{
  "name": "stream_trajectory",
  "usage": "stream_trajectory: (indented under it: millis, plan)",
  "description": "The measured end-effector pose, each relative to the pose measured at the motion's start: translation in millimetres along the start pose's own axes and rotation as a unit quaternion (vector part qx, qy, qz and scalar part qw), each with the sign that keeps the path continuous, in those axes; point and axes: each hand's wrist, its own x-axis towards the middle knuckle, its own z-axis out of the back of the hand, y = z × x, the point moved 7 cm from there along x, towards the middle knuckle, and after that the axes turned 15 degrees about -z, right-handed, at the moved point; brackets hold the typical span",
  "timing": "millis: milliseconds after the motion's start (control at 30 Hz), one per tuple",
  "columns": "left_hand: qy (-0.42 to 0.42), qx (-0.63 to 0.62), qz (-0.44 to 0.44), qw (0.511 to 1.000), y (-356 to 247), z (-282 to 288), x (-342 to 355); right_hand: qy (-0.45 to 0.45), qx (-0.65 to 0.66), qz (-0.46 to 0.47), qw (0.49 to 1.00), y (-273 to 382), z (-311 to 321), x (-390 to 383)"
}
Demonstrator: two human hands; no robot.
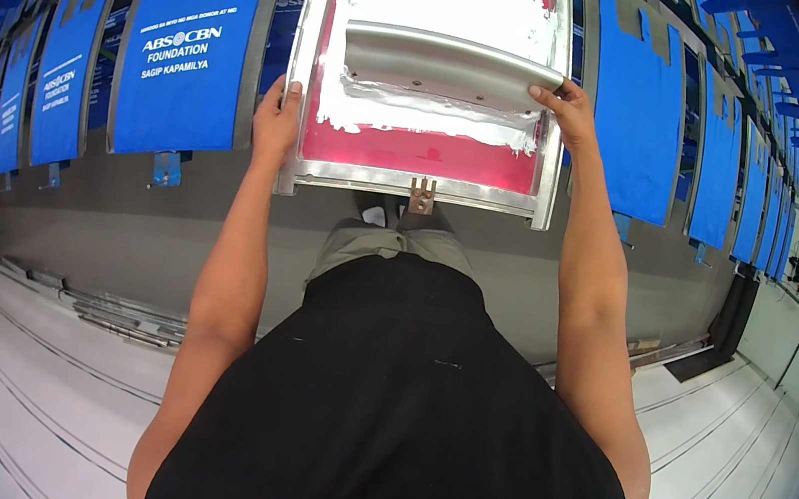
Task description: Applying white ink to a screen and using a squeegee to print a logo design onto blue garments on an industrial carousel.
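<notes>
In front of me lies a screen-printing frame (417, 192) with silver metal edges and a pink mesh (402, 156). White ink (452, 4) covers much of the mesh in a rough-edged patch. Across the ink rests a wide silver squeegee (445, 59), its blade edge smeared white. My right hand (568, 115) grips the squeegee's right end, thumb on the near side, close to the frame's right edge. The left side rail is held in my left hand (277, 117), thumb on top and fingers partly hidden beside it. A small brown metal bracket (421, 197) sits at the middle of the near edge.
Rows of blue fabric panels on boards flank the frame; a printed blue panel (185, 40) is at left and a plain blue panel (640, 110) at right. Grey floor (119, 233) runs beneath. Behind me stretches a long white lined surface (31, 363). A wall stands far right.
</notes>
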Motion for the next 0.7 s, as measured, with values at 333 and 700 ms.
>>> stream_trajectory:
  millis: [333, 700]
  plan:
    - [0.007, 0.068, -0.065, 0.996, -9.9, -1.9, -0.4, 0.048, -0.040, -0.010, 0.998, -6.2, -2.2, -7.8]
    - [0.441, 0.406, -0.286, 0.747, -171.1, -93.5, -1.7, -0.014, -0.548, 0.170, 0.819, 37.9, -72.9, -87.9]
